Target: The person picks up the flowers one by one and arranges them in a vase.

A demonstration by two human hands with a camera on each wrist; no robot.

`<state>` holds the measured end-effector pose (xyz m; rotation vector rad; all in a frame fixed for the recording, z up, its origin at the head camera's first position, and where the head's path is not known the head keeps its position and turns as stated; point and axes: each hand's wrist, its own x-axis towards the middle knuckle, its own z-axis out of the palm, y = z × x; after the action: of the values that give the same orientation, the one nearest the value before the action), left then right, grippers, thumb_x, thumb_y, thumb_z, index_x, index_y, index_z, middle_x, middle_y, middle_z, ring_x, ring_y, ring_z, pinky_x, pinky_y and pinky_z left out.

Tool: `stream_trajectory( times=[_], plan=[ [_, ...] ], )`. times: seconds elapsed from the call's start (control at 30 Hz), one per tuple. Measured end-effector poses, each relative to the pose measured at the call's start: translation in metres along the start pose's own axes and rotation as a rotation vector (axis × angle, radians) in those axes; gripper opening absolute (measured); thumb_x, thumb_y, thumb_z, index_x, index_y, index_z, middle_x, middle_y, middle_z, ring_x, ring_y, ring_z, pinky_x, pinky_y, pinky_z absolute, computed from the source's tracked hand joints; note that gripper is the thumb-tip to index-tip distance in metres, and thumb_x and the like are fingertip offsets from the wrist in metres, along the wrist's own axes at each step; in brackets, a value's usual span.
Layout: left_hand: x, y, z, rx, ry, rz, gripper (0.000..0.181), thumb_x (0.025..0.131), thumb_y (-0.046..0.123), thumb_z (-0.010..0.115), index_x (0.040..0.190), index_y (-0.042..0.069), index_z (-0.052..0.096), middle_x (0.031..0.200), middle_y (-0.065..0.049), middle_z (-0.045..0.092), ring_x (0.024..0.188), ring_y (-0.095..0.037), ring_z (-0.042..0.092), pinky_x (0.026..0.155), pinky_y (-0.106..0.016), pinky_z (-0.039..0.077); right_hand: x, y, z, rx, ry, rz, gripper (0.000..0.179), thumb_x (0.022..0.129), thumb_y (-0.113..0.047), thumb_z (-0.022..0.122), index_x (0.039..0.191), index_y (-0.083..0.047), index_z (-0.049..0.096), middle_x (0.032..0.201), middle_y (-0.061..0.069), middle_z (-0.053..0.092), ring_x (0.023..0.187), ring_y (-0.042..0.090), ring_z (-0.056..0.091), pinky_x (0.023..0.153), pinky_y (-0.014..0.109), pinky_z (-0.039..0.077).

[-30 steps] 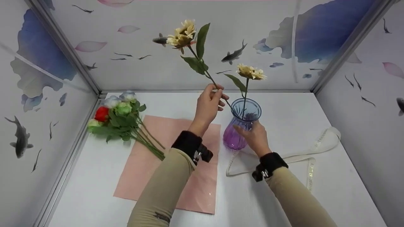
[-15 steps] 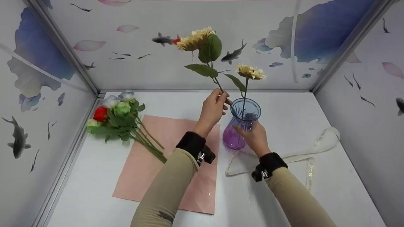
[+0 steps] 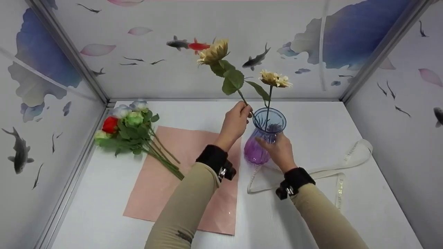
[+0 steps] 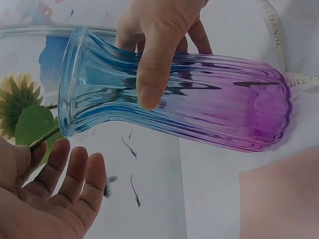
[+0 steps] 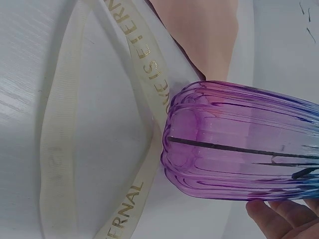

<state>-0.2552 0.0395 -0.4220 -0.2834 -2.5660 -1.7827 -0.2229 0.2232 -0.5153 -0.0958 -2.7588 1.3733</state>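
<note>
My left hand [image 3: 235, 122] pinches the stem of a pale yellow flower [image 3: 214, 52] with green leaves, just left of the vase rim. That stem's lower end is inside the blue-to-purple glass vase [image 4: 224, 104], seen through the glass. My right hand [image 3: 281, 150] grips the vase around its neck, thumb across the front in the left wrist view. A second yellow flower [image 3: 275, 79] stands upright in the vase, its stem [image 5: 239, 148] reaching close to the base. Fingertips [image 5: 264, 211] of my right hand show under the vase in the right wrist view.
A bunch of artificial flowers [image 3: 133, 133], red, green and pale blue, lies at the left, stems over a pink paper sheet [image 3: 218, 207]. A cream ribbon [image 5: 60, 129] with gold lettering winds on the table right of and below the vase. Printed panels enclose the table.
My left hand has moved down and slightly right, bringing the yellow flower lower and its stem deeper into the vase. The flower head has also turned. The right hand and vase stay put.
</note>
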Motion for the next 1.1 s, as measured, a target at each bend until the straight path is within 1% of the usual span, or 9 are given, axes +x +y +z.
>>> stream_trajectory(
  times=[0.27,0.4,0.5,0.63,0.7,0.83,0.97,1.03,1.1],
  plan=[
    [0.002,-0.002,0.005,0.090,0.006,0.011,0.025,0.111,0.027,0.046,0.113,0.009,0.063,0.105,-0.008,0.070,0.090,-0.018,0.066,0.078,-0.031,0.052,0.001,0.002,0.000,-0.001,0.010,-0.011,0.084,0.090,-0.046,0.077,0.149,0.002,0.041,0.146,0.028,0.053,0.138,0.043,0.049,0.115,0.055,0.037],
    [0.003,-0.003,0.007,0.147,0.021,0.016,0.024,0.110,0.027,0.049,0.110,0.010,0.065,0.110,-0.007,0.070,0.100,-0.019,0.066,0.086,-0.035,0.052,0.001,0.002,0.000,0.006,0.005,-0.007,0.084,0.089,-0.047,0.077,0.149,0.001,0.042,0.146,0.027,0.054,0.137,0.042,0.050,0.115,0.055,0.038],
    [0.003,-0.004,0.009,0.197,0.033,0.023,0.024,0.110,0.028,0.050,0.110,0.010,0.067,0.112,-0.008,0.069,0.103,-0.020,0.063,0.088,-0.037,0.050,0.001,0.002,0.001,0.000,0.008,-0.012,0.084,0.090,-0.047,0.077,0.148,0.001,0.042,0.145,0.028,0.054,0.136,0.042,0.051,0.114,0.055,0.039],
    [0.002,-0.002,0.011,0.225,0.045,0.011,0.027,0.109,0.029,0.051,0.119,0.010,0.068,0.110,-0.010,0.065,0.098,-0.022,0.060,0.085,-0.039,0.049,0.001,0.003,0.001,-0.003,0.014,-0.018,0.084,0.090,-0.048,0.077,0.148,0.002,0.042,0.144,0.029,0.054,0.135,0.043,0.051,0.114,0.055,0.039],
    [0.002,-0.001,0.012,0.228,0.052,0.002,0.029,0.109,0.030,0.050,0.123,0.011,0.067,0.112,-0.009,0.065,0.100,-0.021,0.061,0.086,-0.038,0.050,0.001,0.003,0.001,-0.004,0.012,-0.017,0.085,0.090,-0.049,0.077,0.149,0.001,0.041,0.145,0.029,0.054,0.136,0.043,0.051,0.114,0.055,0.039],
    [0.002,-0.001,0.014,0.186,0.075,-0.014,0.031,0.110,0.031,0.050,0.129,0.012,0.065,0.114,-0.007,0.067,0.099,-0.019,0.063,0.084,-0.036,0.051,0.000,0.003,0.001,-0.004,0.005,-0.003,0.087,0.090,-0.050,0.076,0.151,0.000,0.039,0.146,0.028,0.053,0.137,0.043,0.050,0.115,0.056,0.038],
    [0.002,0.001,0.014,0.101,0.131,-0.013,0.031,0.109,0.031,0.052,0.130,0.011,0.064,0.110,-0.007,0.068,0.092,-0.019,0.063,0.077,-0.034,0.049,0.001,0.002,0.001,-0.003,0.006,0.000,0.087,0.090,-0.049,0.076,0.151,0.000,0.039,0.146,0.028,0.053,0.137,0.043,0.050,0.114,0.056,0.038],
    [0.003,0.003,0.014,0.061,0.158,0.005,0.032,0.108,0.030,0.053,0.132,0.009,0.063,0.111,-0.007,0.068,0.094,-0.020,0.064,0.080,-0.034,0.050,0.001,0.002,0.001,0.000,0.014,-0.013,0.086,0.090,-0.048,0.077,0.150,0.001,0.040,0.145,0.028,0.054,0.136,0.043,0.051,0.114,0.055,0.039],
    [0.004,0.005,0.014,0.020,0.171,0.034,0.034,0.109,0.027,0.052,0.135,0.007,0.061,0.118,-0.009,0.068,0.101,-0.020,0.066,0.085,-0.034,0.052,0.001,0.003,0.001,0.004,0.022,-0.029,0.085,0.090,-0.047,0.077,0.149,0.002,0.041,0.144,0.027,0.056,0.135,0.042,0.052,0.114,0.055,0.040]
  ],
)
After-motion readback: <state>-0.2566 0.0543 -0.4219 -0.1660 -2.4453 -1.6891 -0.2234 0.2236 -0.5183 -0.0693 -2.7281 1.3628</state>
